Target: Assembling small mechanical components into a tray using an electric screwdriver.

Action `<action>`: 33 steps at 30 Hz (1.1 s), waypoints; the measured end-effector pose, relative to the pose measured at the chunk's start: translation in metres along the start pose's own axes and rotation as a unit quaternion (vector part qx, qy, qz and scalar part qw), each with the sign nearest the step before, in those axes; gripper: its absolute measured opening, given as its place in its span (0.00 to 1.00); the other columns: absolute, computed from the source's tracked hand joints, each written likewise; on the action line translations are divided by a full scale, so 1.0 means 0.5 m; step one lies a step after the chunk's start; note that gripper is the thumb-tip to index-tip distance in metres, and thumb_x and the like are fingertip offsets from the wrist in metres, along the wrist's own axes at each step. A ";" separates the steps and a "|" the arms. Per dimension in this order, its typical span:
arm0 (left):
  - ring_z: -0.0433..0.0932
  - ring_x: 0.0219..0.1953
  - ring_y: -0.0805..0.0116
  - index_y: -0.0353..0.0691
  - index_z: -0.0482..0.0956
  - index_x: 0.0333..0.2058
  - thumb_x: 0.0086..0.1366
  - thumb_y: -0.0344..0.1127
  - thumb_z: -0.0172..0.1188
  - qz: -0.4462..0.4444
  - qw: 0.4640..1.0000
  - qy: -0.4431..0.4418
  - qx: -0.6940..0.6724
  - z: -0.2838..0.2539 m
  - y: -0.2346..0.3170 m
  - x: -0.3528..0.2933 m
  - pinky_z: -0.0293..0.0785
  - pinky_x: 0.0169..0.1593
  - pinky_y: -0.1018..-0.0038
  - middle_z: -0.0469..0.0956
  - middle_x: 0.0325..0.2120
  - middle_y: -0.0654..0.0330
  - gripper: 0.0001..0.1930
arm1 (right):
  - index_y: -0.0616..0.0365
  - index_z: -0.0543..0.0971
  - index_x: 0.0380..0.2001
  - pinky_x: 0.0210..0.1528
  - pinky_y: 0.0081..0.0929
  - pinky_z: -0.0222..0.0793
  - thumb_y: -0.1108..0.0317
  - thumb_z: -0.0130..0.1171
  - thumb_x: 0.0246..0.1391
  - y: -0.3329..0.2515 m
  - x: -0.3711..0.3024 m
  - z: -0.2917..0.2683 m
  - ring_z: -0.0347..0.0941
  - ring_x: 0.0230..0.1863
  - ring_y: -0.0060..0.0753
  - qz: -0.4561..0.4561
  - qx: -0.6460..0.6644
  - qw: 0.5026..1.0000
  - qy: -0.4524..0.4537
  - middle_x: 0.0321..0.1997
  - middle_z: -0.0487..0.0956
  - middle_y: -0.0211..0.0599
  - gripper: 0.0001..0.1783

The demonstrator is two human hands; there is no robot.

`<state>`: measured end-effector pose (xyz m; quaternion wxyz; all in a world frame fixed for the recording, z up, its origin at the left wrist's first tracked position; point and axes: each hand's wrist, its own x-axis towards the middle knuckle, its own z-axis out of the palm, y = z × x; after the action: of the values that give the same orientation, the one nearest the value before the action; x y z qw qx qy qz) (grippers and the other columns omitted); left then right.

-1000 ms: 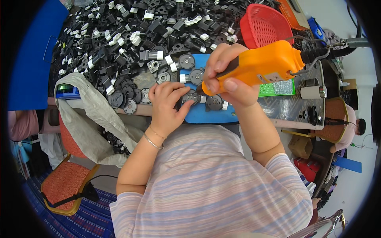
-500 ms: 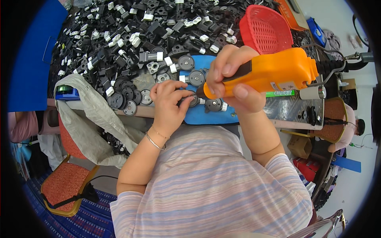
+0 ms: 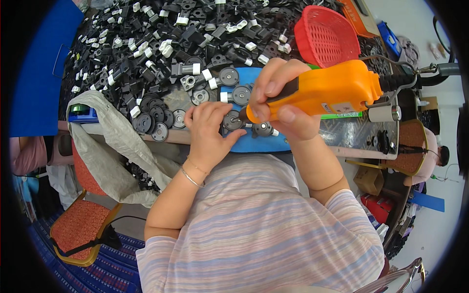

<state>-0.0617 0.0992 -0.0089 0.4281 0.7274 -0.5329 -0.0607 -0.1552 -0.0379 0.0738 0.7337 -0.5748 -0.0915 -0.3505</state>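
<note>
My right hand (image 3: 286, 100) is wrapped round an orange electric screwdriver (image 3: 337, 88), held almost level. Its bit tip rests at the middle of a dark grey round disc (image 3: 231, 120) on the blue mat (image 3: 259, 145). Around that disc curl the fingers and thumb of my left hand (image 3: 207, 131), steadying it from the left side. Other wheel-like discs with white ends lie by it: one disc (image 3: 242, 95) just beyond, another (image 3: 228, 76) farther up, and a third (image 3: 264, 129) partly behind the screwdriver's nose.
A large heap of black and white plastic parts (image 3: 146, 49) covers the far table. Loose discs (image 3: 156, 115) lie left of my left hand. A red basket (image 3: 326, 39) stands far right. Grey cloth (image 3: 112, 141) hangs over the left table edge. A cable (image 3: 435, 73) leads off the screwdriver.
The screwdriver and right hand have shifted slightly left, the bit now on the disc's centre. My left thumb and fingers have spread from a pinch to around the disc's rim.
</note>
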 end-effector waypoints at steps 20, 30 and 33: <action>0.67 0.47 0.63 0.45 0.75 0.32 0.41 0.38 0.68 -0.003 0.999 -0.019 -0.025 0.004 -0.018 0.010 0.51 0.54 0.61 0.74 0.39 0.68 0.17 | 0.61 0.70 0.30 0.27 0.18 0.67 0.64 0.63 0.45 0.035 -0.009 0.025 0.67 0.24 0.23 0.041 -0.120 0.991 -0.046 0.29 0.69 0.38 0.15; 0.68 0.45 0.64 0.45 0.74 0.32 0.42 0.40 0.68 -0.004 1.000 -0.008 -0.009 0.009 -0.018 0.008 0.51 0.55 0.61 0.74 0.38 0.66 0.17 | 0.60 0.71 0.30 0.29 0.18 0.66 0.63 0.63 0.44 0.040 0.005 0.019 0.68 0.28 0.24 0.022 -0.102 0.990 -0.089 0.29 0.71 0.39 0.15; 0.68 0.45 0.64 0.44 0.74 0.32 0.41 0.38 0.69 -0.007 1.000 -0.017 0.004 0.011 -0.022 0.006 0.51 0.55 0.61 0.74 0.38 0.66 0.18 | 0.60 0.72 0.31 0.29 0.18 0.67 0.61 0.64 0.44 0.033 0.005 0.015 0.67 0.26 0.24 0.023 -0.050 0.995 -0.083 0.29 0.71 0.39 0.16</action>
<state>-0.0556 0.0944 -0.0187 0.4155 0.7318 -0.5351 -0.0744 -0.1411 -0.0304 0.0646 0.7016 -0.6402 -0.1213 -0.2886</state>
